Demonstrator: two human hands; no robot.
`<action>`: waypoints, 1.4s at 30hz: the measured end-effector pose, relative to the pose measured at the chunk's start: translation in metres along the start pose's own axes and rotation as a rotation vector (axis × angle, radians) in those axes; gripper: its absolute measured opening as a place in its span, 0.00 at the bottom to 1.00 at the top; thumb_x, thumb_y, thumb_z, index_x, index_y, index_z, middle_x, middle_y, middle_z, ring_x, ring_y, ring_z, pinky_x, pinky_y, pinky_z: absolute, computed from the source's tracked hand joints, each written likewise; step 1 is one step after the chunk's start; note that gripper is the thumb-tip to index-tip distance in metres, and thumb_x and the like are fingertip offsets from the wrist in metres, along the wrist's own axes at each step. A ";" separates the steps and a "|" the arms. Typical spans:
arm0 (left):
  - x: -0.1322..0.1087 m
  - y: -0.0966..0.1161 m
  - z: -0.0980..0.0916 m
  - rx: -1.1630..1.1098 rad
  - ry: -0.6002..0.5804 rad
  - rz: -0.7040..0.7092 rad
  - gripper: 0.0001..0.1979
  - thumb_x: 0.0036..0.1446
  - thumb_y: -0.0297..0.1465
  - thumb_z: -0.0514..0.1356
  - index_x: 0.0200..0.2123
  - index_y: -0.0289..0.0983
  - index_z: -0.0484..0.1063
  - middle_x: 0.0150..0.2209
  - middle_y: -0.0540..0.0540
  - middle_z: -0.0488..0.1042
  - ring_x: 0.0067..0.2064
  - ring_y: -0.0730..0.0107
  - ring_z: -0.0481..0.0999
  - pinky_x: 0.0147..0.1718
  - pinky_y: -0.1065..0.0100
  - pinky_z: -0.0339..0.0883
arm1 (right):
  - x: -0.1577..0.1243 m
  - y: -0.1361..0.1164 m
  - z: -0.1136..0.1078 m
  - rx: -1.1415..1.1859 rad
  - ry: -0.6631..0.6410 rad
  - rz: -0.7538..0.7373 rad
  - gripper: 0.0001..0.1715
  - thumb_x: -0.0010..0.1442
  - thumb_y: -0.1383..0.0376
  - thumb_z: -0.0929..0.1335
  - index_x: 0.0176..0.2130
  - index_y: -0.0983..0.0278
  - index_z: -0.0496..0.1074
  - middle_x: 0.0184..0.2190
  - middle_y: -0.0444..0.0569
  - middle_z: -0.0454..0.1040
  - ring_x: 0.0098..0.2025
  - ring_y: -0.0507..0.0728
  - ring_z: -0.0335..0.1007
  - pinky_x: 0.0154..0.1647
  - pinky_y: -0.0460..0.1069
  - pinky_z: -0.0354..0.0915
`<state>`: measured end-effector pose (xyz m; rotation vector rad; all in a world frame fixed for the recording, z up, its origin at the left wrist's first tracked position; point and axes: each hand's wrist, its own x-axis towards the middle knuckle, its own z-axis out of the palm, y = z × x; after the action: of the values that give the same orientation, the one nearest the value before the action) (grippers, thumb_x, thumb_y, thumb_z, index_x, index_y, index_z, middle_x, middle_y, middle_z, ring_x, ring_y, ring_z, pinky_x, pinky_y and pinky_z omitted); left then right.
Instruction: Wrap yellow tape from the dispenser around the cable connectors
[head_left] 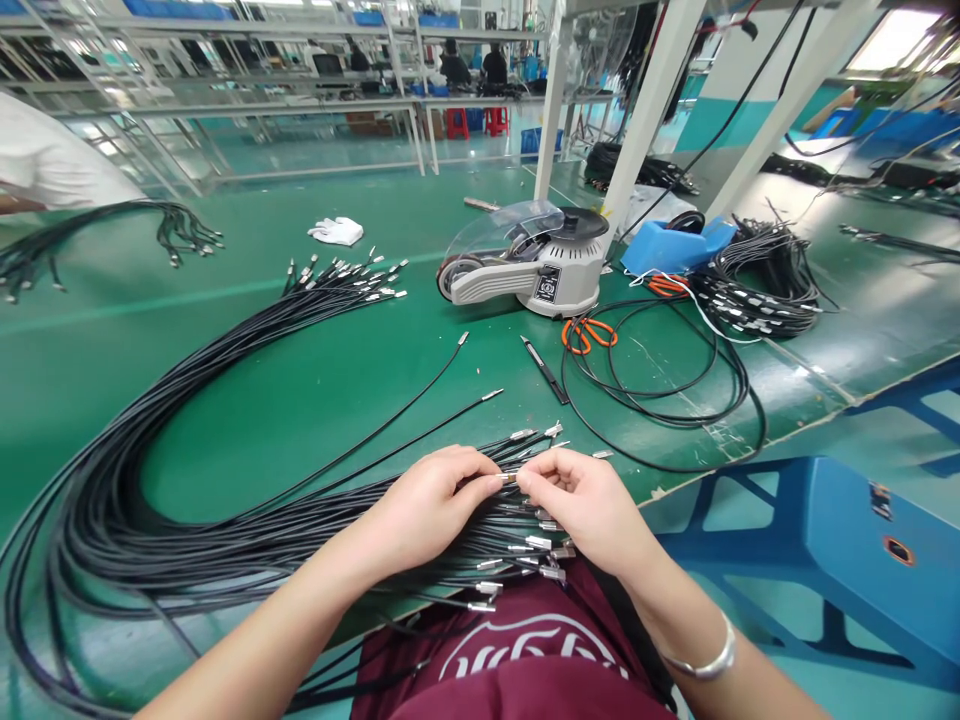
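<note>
Together, the left hand (431, 500) and right hand (581, 505) pinched one metal connector (509, 478) between their fingertips — above the black cable bundle (225, 540) beneath them — scissors (587, 335) lying beyond.

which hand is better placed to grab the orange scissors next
Right, probably. The orange-handled scissors lie on the green table ahead and to the right, nearer the right hand. The left hand would have to cross over. Both hands now pinch a metal-tipped black cable end.
</note>
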<state>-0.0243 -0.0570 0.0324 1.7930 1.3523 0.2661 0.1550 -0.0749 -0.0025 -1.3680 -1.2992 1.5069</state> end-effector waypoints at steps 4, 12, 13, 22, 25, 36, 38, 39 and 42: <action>0.001 0.001 0.002 0.077 0.021 0.063 0.16 0.58 0.38 0.48 0.32 0.38 0.73 0.33 0.50 0.73 0.37 0.78 0.68 0.40 0.76 0.59 | 0.000 -0.001 -0.001 -0.037 -0.011 -0.027 0.13 0.54 0.59 0.68 0.31 0.67 0.71 0.26 0.46 0.71 0.28 0.50 0.65 0.31 0.45 0.62; 0.004 0.005 0.011 0.126 0.047 0.049 0.14 0.58 0.35 0.49 0.30 0.37 0.72 0.31 0.50 0.72 0.36 0.78 0.67 0.40 0.74 0.58 | 0.000 -0.001 -0.001 -0.090 -0.021 -0.057 0.11 0.54 0.59 0.67 0.29 0.67 0.70 0.25 0.46 0.71 0.28 0.51 0.65 0.31 0.46 0.63; 0.004 0.004 0.013 0.129 0.059 0.050 0.14 0.58 0.35 0.49 0.30 0.37 0.72 0.31 0.50 0.72 0.36 0.78 0.67 0.40 0.74 0.58 | 0.000 -0.001 -0.001 -0.095 -0.024 -0.063 0.11 0.54 0.60 0.67 0.29 0.67 0.70 0.25 0.46 0.71 0.28 0.51 0.65 0.31 0.46 0.63; 0.006 0.011 -0.015 0.154 0.043 0.100 0.17 0.59 0.41 0.48 0.34 0.41 0.74 0.36 0.52 0.74 0.39 0.79 0.69 0.43 0.75 0.59 | -0.001 -0.010 -0.019 -0.247 -0.208 -0.006 0.10 0.57 0.62 0.65 0.28 0.66 0.71 0.25 0.45 0.72 0.28 0.51 0.64 0.29 0.45 0.59; 0.027 0.004 -0.029 0.214 0.277 0.036 0.16 0.58 0.41 0.48 0.38 0.41 0.72 0.39 0.50 0.73 0.42 0.75 0.69 0.47 0.71 0.59 | -0.002 -0.017 -0.040 -0.405 -0.290 -0.043 0.13 0.59 0.62 0.63 0.28 0.65 0.72 0.26 0.45 0.73 0.30 0.52 0.66 0.31 0.45 0.59; 0.079 -0.019 -0.017 0.024 0.230 -0.057 0.16 0.55 0.37 0.50 0.35 0.34 0.72 0.33 0.45 0.73 0.35 0.73 0.71 0.40 0.67 0.67 | 0.028 -0.010 -0.060 -0.169 -0.053 -0.048 0.17 0.57 0.57 0.65 0.40 0.66 0.72 0.33 0.50 0.74 0.34 0.53 0.68 0.35 0.47 0.63; 0.070 -0.012 -0.019 -0.178 0.151 -0.088 0.17 0.54 0.40 0.50 0.37 0.33 0.69 0.28 0.47 0.73 0.28 0.78 0.70 0.32 0.72 0.67 | 0.045 -0.013 -0.049 -0.128 0.017 -0.128 0.19 0.55 0.57 0.67 0.43 0.66 0.72 0.35 0.50 0.74 0.36 0.53 0.69 0.38 0.48 0.64; 0.066 -0.009 -0.020 -0.294 0.120 -0.099 0.17 0.53 0.40 0.51 0.37 0.32 0.69 0.27 0.48 0.72 0.26 0.80 0.69 0.30 0.74 0.67 | 0.054 -0.015 -0.044 -0.110 0.018 -0.169 0.20 0.54 0.57 0.68 0.43 0.66 0.72 0.36 0.50 0.74 0.37 0.54 0.69 0.40 0.48 0.64; 0.057 -0.003 -0.021 -0.511 0.062 -0.109 0.18 0.50 0.40 0.55 0.38 0.32 0.69 0.25 0.51 0.69 0.24 0.83 0.66 0.27 0.77 0.64 | 0.074 -0.022 -0.030 -0.108 -0.049 -0.236 0.16 0.54 0.58 0.68 0.38 0.66 0.73 0.33 0.49 0.74 0.34 0.52 0.68 0.36 0.47 0.64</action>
<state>-0.0171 0.0032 0.0260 1.2906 1.2781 0.5570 0.1677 0.0070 0.0011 -1.2014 -1.5347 1.3330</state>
